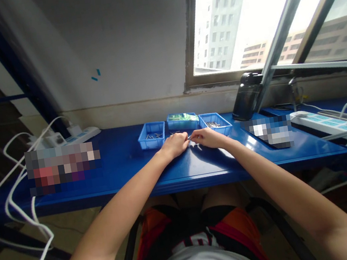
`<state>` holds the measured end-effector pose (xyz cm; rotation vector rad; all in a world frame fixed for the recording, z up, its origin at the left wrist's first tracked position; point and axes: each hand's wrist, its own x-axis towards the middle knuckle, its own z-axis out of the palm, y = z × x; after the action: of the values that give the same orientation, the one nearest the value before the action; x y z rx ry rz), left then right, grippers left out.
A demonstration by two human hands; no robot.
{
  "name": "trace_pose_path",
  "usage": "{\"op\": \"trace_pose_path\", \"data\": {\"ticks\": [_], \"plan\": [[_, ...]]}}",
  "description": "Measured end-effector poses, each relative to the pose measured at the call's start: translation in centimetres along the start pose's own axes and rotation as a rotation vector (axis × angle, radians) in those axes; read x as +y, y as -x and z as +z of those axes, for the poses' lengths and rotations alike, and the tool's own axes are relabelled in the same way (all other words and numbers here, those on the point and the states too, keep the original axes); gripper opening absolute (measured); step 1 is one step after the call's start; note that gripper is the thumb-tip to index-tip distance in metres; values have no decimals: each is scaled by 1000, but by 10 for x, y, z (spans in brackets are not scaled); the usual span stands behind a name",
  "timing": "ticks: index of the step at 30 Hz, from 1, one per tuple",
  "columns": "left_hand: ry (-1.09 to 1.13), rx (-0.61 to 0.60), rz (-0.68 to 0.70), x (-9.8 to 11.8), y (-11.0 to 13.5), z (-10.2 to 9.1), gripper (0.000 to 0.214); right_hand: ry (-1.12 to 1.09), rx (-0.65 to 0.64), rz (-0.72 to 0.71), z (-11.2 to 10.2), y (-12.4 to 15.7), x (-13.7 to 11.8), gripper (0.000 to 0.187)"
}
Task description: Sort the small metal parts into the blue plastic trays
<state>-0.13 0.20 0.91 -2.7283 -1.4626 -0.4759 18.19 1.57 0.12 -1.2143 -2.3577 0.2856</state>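
Note:
My left hand (pixel 176 144) rests low over the blue table (pixel 123 166), its fingers curled closed. Facing it, my right hand (pixel 208 137) pinches with thumb and fingertips. Between the fingertips of both hands shows a small shiny metal piece (pixel 189 137), too small to name further. Behind my left hand stands a blue bin (pixel 152 144) holding a few thin metal pieces. Another blue bin (pixel 226 129), with many small metal parts in it, is just behind my right hand. The middle blue bin (pixel 182 125) contains a green-and-clear plastic packet (pixel 183 118).
A black bottle (pixel 245 96) stands at the back right, beside a slanting metal pole (pixel 285 24). Power strips lie left (pixel 82 135) and right (pixel 322 122), with white cables (pixel 14 203) hanging over the left side. Two blurred-out items sit on the tabletop, one each side.

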Motion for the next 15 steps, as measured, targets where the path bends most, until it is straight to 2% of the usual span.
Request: {"op": "trace_pose_path", "data": {"ticks": [15], "plan": [[16, 6, 5, -7, -4, 5, 14, 6, -41, 90, 1, -2, 6, 14]]}}
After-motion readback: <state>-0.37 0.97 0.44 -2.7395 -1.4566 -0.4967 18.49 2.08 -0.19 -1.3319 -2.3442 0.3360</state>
